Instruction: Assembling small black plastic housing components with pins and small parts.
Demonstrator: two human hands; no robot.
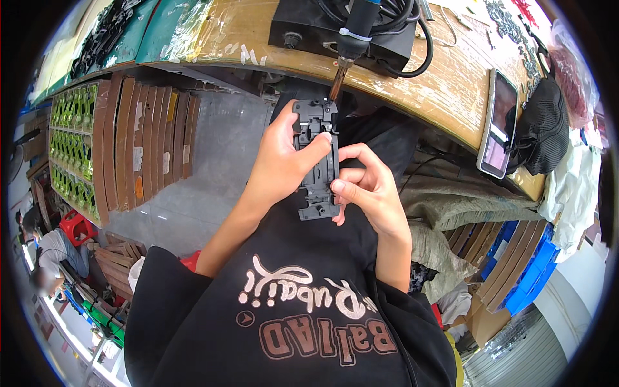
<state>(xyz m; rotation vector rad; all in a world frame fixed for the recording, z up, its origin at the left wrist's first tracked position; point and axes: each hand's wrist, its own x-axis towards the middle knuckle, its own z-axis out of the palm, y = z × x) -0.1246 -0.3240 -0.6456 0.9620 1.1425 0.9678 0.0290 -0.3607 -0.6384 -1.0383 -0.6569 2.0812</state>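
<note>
A long black moulded plastic part [318, 174] with slots, pegs and small bosses is held upright over my lap. My left hand [278, 162] grips its upper left side, the thumb pressing on its face near a small shiny piece. On the right edge, lower down, my right hand [375, 187] pinches the part between thumb and fingers. Close to the part's top right corner is the metal tip of a soldering-iron-like tool [353, 37] with a black and blue handle. It points down from the bench edge; whether tip and part touch, I cannot tell.
A black box [303, 39] with coiled cable stands on the worn wooden bench [445, 97]. A phone [500, 122] and a black mesh bag [540, 129] lie at its right. Stacked brown trays [145, 138] and green parts [72, 132] stand left. Another person sits far left.
</note>
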